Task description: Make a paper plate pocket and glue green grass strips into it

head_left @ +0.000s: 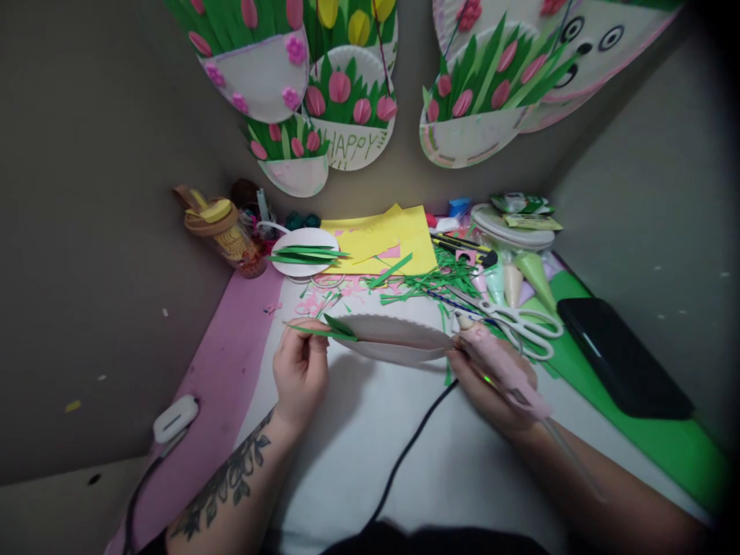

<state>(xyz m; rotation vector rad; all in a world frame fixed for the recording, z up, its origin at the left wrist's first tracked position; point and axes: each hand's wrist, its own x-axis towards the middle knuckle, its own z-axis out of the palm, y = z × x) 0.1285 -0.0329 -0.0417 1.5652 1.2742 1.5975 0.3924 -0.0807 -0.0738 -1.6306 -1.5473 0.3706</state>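
Between my two hands is a white paper-plate pocket [398, 353], tilted so that I look into its opening along the fluted rim. My left hand [301, 374] is closed at the pocket's left end, with green paper leaves [341, 330] under the fingers and sticking out into the opening. Fingers of my right hand [491, 397] pinch the pocket's right end. That same hand also has a pink glue gun [506, 370] lying across it, nozzle pointing up and left, with a small green light lit. Exactly how the left fingertips grip is partly hidden.
Yellow sheets [375, 231], green paper scraps [445, 274] and white-handled scissors [529, 327] lie beyond the pocket. Leaf strips rest on a small white oval [304, 266]. A tumbler [223, 231] stands left, a dark phone [624, 358] lies right. A black cable [413, 443] crosses the table.
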